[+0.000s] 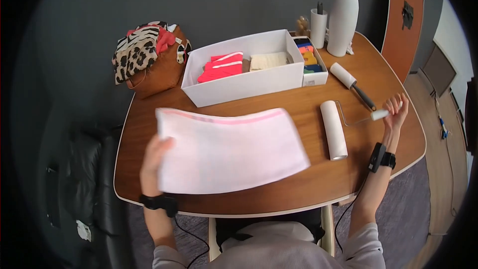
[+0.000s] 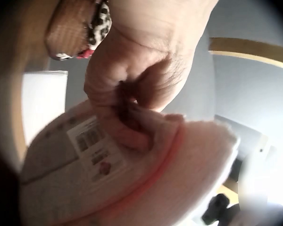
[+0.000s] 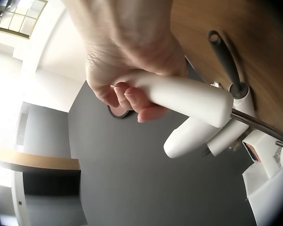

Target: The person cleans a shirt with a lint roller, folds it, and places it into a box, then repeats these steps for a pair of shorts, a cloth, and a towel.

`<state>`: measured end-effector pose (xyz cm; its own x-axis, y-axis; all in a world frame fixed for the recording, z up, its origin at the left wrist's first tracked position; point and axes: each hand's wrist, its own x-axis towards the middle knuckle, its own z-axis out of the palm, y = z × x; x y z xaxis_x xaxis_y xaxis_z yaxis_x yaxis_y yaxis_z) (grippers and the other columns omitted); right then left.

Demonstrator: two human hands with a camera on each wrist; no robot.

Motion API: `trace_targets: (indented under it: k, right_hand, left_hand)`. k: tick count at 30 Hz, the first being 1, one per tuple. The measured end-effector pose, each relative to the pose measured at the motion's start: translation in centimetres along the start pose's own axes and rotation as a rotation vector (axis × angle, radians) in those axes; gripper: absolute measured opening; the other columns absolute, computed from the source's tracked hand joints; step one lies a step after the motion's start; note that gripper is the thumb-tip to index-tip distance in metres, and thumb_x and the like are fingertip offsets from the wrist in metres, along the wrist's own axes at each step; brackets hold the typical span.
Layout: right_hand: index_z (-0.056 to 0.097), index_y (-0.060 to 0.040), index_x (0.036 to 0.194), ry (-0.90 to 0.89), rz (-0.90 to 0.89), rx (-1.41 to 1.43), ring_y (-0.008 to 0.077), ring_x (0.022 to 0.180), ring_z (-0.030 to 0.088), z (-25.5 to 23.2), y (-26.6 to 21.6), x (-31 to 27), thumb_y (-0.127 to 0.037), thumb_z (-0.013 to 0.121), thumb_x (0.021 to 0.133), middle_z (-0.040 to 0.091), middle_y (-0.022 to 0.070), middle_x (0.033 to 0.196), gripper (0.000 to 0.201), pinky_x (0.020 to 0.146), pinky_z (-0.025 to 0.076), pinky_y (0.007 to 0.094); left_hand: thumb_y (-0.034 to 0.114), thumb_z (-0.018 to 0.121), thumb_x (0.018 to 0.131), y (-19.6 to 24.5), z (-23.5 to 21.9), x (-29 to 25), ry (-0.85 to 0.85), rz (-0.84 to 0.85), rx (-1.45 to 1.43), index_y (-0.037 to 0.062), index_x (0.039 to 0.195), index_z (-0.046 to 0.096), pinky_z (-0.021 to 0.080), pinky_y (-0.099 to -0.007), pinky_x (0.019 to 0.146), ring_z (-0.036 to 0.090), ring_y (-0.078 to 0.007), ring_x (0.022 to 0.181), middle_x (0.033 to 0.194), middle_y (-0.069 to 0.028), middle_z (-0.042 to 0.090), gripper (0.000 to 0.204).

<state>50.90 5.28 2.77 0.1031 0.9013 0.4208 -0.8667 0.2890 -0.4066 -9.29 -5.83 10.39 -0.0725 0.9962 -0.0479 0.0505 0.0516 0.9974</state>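
My left hand (image 1: 154, 162) pinches the left edge of a pale pink-and-white towel (image 1: 234, 152), held spread above the wooden table, with a pink stripe along its far side. In the left wrist view, the fingers grip the towel close to a printed label (image 2: 92, 146). To the right, my right hand (image 1: 397, 111) grips the white handle (image 3: 184, 98) of a large lint roller. A thin wire frame links that handle to the white roll (image 1: 333, 132), which is beside the towel.
Behind the towel, a white box (image 1: 244, 85) contains folded red and cream cloths. A smaller box (image 1: 314, 78) of coloured items adjoins it. A brown basket (image 1: 159, 77) with clothes stands left. Another lint roller (image 1: 342, 74) and a white vase-like object (image 1: 342, 20) are right.
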Motion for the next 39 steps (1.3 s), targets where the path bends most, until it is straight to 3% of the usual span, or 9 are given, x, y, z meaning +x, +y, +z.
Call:
trace_targets:
  k: [4, 9, 16, 18, 21, 26, 31, 35, 39]
  right_hand:
    - [0.036, -0.0113, 0.06, -0.046, 0.02, 0.013, 0.0072, 0.037, 0.025, 0.3, 0.1, 0.1, -0.022, 0.045, 0.088, 0.027, -0.0032, 0.042, 0.031, 0.043, 0.03, 0.0212]
    - [0.036, -0.0115, 0.06, -0.003, 0.001, -0.006, 0.0075, 0.036, 0.026, 0.8, 0.4, 0.0, -0.021, 0.044, 0.088, 0.028, -0.0029, 0.041, 0.031, 0.042, 0.03, 0.0213]
    - [0.039, -0.0108, 0.061, 0.002, -0.013, -0.001, 0.0078, 0.036, 0.027, 0.2, 0.5, -0.1, -0.022, 0.044, 0.088, 0.028, -0.003, 0.041, 0.029, 0.041, 0.031, 0.021]
    - [0.04, -0.0107, 0.061, -0.018, -0.008, 0.003, 0.0077, 0.036, 0.027, 0.2, 0.4, -0.1, -0.022, 0.044, 0.088, 0.028, -0.0031, 0.041, 0.029, 0.041, 0.031, 0.021]
    - [0.04, -0.011, 0.063, -0.006, -0.053, -0.03, 0.0067, 0.036, 0.027, 0.9, 0.1, -0.3, -0.023, 0.044, 0.088, 0.027, -0.0038, 0.041, 0.028, 0.04, 0.03, 0.0203]
    - [0.04, -0.0113, 0.064, -0.039, -0.142, -0.052, 0.0058, 0.037, 0.025, 4.5, -0.8, -1.3, -0.024, 0.045, 0.089, 0.027, -0.0039, 0.042, 0.028, 0.039, 0.028, 0.0193]
    - [0.039, -0.0117, 0.062, -0.047, -0.118, 0.194, 0.0052, 0.038, 0.026, 7.9, 3.2, -0.1, -0.025, 0.045, 0.089, 0.028, -0.0042, 0.044, 0.031, 0.039, 0.027, 0.0172]
    - [0.044, -0.014, 0.063, 0.144, 0.066, 0.027, 0.0051, 0.038, 0.026, 15.6, 13.7, 0.0, -0.029, 0.049, 0.086, 0.028, -0.006, 0.045, 0.027, 0.04, 0.03, 0.0193]
    - [0.04, -0.0119, 0.067, 0.025, 0.216, -0.145, 0.0098, 0.038, 0.03, 21.4, 22.8, -1.5, -0.031, 0.046, 0.085, 0.027, -0.0027, 0.043, 0.027, 0.042, 0.037, 0.0267]
  left_hand:
    - [0.022, 0.051, 0.082, 6.6, 1.5, -1.2, 0.274, 0.236, -0.485, 0.001, 0.112, 0.047, 0.047, -0.0268, 0.071, 0.057, -0.0167, 0.079, 0.091, -0.0088, 0.056, 0.037]
    - [0.021, 0.054, 0.079, 10.9, 5.8, 2.5, -0.196, 0.193, 0.08, 0.0033, 0.102, 0.05, 0.042, -0.0177, 0.05, 0.051, -0.0059, 0.058, 0.073, -0.0017, 0.054, 0.03]
    - [0.016, 0.055, 0.084, -4.9, 18.0, 9.3, -0.653, -0.211, 0.222, 0.0017, 0.1, 0.043, 0.048, -0.0248, 0.055, 0.057, -0.0131, 0.064, 0.08, -0.0071, 0.056, 0.024]
    - [0.016, 0.054, 0.086, -6.7, 20.0, 9.4, -0.812, -0.391, 0.168, 0.0008, 0.111, 0.041, 0.049, -0.0303, 0.073, 0.054, -0.0163, 0.091, 0.091, -0.0093, 0.055, 0.032]
    - [0.018, 0.055, 0.085, -6.7, 20.0, 8.7, -0.943, -0.152, 0.151, -0.0019, 0.112, 0.041, 0.049, -0.0287, 0.074, 0.057, -0.018, 0.089, 0.096, -0.0133, 0.055, 0.037]
    - [0.023, 0.065, 0.075, -2.5, 10.1, 6.7, -0.8, 0.31, 0.866, 0.0006, 0.126, 0.036, 0.035, -0.0353, 0.096, 0.042, -0.0319, 0.113, 0.122, -0.0204, 0.043, 0.062]
    - [0.046, 0.072, 0.06, -6.9, 0.3, 3.5, -0.461, -0.197, 1.556, 0.0033, 0.135, 0.02, 0.012, -0.0462, 0.104, 0.003, -0.0436, 0.129, 0.137, -0.0325, 0.007, 0.101]
    - [0.054, 0.068, 0.06, -9.0, -0.7, 2.9, -0.486, -0.102, 1.273, 0.0105, 0.138, 0.012, 0.007, -0.0493, 0.104, -0.006, -0.0466, 0.128, 0.135, -0.0355, -0.004, 0.106]
    - [0.046, 0.07, 0.061, -9.1, 3.3, 4.1, -0.555, 0.021, 1.366, 0.009, 0.137, 0.015, 0.01, -0.049, 0.104, -0.001, -0.0484, 0.127, 0.135, -0.036, 0.0, 0.101]
